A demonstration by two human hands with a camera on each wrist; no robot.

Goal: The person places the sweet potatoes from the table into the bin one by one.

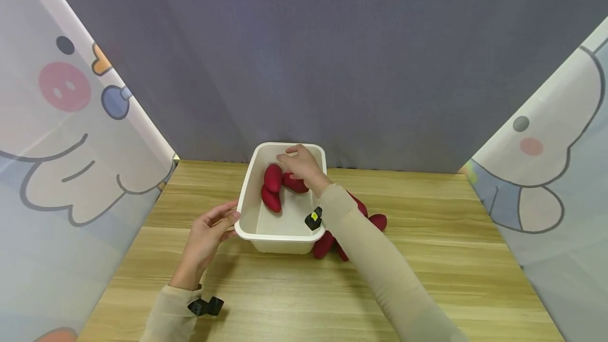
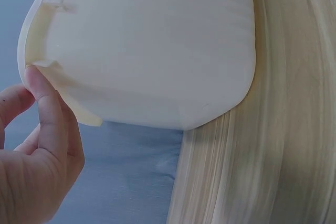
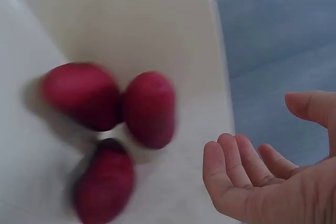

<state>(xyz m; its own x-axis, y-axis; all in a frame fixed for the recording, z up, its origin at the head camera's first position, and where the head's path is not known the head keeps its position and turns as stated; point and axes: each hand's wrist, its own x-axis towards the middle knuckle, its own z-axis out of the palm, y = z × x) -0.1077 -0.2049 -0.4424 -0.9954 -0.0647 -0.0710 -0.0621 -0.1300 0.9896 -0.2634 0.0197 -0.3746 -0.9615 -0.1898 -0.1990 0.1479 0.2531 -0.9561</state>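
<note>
A white plastic bin (image 1: 284,237) stands on the wooden table, with 3 dark red, mango-shaped fruits inside: one fruit (image 1: 273,178) leans on a second fruit (image 1: 271,200), and a third fruit (image 1: 295,183) lies beside them. My left hand (image 1: 209,234) pinches the bin's left rim between thumb and fingers; the left wrist view shows the thumb (image 2: 44,98) at the rim. Over the bin's far part hovers my right hand (image 1: 304,166), holding nothing. In the right wrist view its fingers (image 3: 214,169) are loosely bent, apart from the fruits (image 3: 149,109).
Several more red fruits (image 1: 378,221) lie on the table (image 1: 427,226) right of the bin, partly hidden by my right forearm (image 1: 380,263). A grey curtain (image 1: 332,67) hangs behind. Cartoon-printed white cloths (image 1: 38,183) border both sides.
</note>
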